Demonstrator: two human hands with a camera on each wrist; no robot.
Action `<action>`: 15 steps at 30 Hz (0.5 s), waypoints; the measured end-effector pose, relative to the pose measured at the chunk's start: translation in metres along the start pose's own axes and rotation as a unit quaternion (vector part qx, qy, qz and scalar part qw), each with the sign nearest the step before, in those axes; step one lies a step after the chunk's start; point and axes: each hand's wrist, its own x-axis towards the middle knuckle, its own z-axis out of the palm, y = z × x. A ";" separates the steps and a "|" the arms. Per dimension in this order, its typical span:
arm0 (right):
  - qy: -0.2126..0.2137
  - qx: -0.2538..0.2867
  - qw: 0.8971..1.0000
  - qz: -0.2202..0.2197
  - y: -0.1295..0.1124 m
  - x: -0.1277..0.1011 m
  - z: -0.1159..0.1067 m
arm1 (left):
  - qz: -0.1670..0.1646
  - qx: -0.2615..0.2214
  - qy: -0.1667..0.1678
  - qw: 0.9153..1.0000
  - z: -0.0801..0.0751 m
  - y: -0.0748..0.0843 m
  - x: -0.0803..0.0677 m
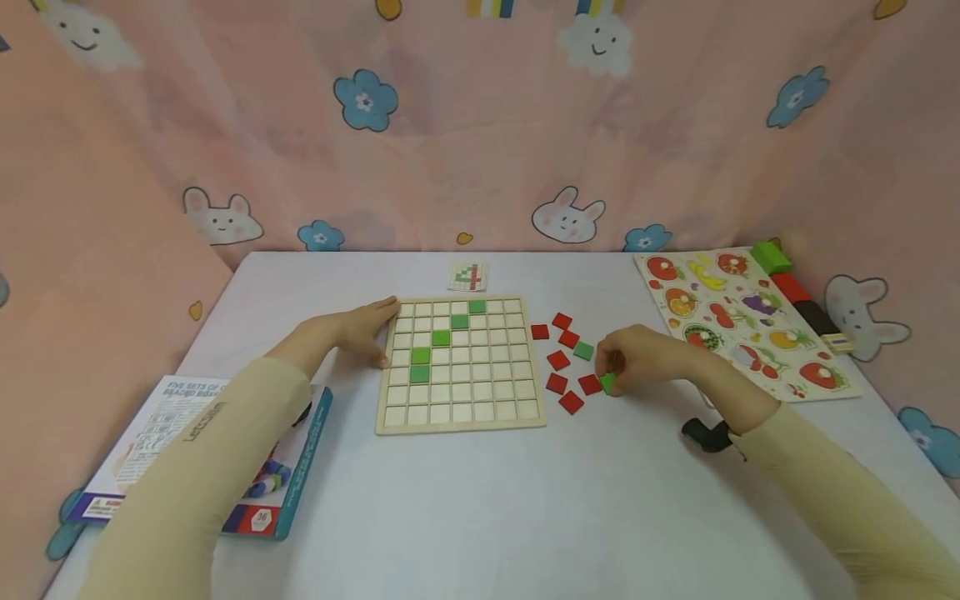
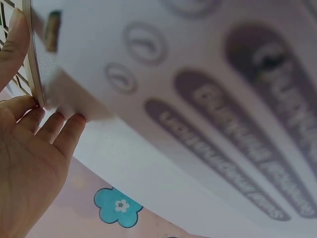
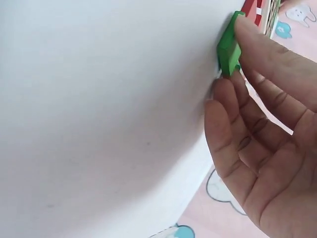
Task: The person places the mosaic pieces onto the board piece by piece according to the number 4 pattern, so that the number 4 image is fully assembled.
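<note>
A wooden grid board (image 1: 461, 429) lies on the white table, with several green square tiles (image 1: 441, 337) set in its cells in a diagonal line. My left hand (image 1: 363, 329) rests against the board's left edge, its fingers near the far corner and its thumb lower down. To the right of the board, my right hand (image 1: 643, 358) pinches a green tile (image 3: 229, 47) between thumb and fingertips, low over the table. Several red tiles (image 1: 558, 361) and one loose green tile (image 1: 583, 351) lie between that hand and the board.
A small pattern card (image 1: 468, 277) lies behind the board. At the right is a fruit picture board (image 1: 738, 325), with green, red and dark pieces (image 1: 791, 287) along its far side. A printed box (image 1: 300, 467) sits under the left forearm.
</note>
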 end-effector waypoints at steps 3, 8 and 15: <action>-0.003 -0.012 1.000 0.005 -0.003 0.003 -0.005 | -0.002 0.000 0.000 1.000 0.000 0.000 0.000; 0.022 -0.022 0.999 0.006 -0.013 0.007 -0.015 | 0.001 0.003 0.001 1.000 -0.001 0.000 -0.001; 0.101 -0.008 0.995 -0.019 -0.041 0.026 -0.014 | 0.003 0.000 0.001 1.000 -0.002 0.000 -0.001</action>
